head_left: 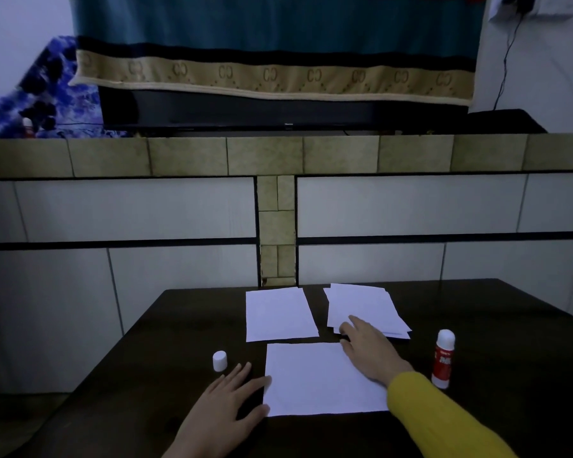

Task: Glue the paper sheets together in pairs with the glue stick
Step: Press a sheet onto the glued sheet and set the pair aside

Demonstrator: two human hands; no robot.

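Note:
A white paper sheet (315, 380) lies nearest me on the dark table (497, 325). Behind it lies a second white sheet (278, 314), and to the right a loose pile of sheets (364, 305). My right hand (368, 350) reaches over the near sheet's right corner, its fingers touching the near edge of the pile. My left hand (227, 403) lies flat on the table, fingers spread, against the near sheet's left edge. The glue stick (444, 358), red and white, stands upright without its cap at the right. Its white cap (219, 360) stands at the left.
The table's far edge meets a tiled wall unit (275, 226). Above it a television (278, 110) is draped with a teal and beige cloth. A blue patterned fabric (47, 94) lies at the far left.

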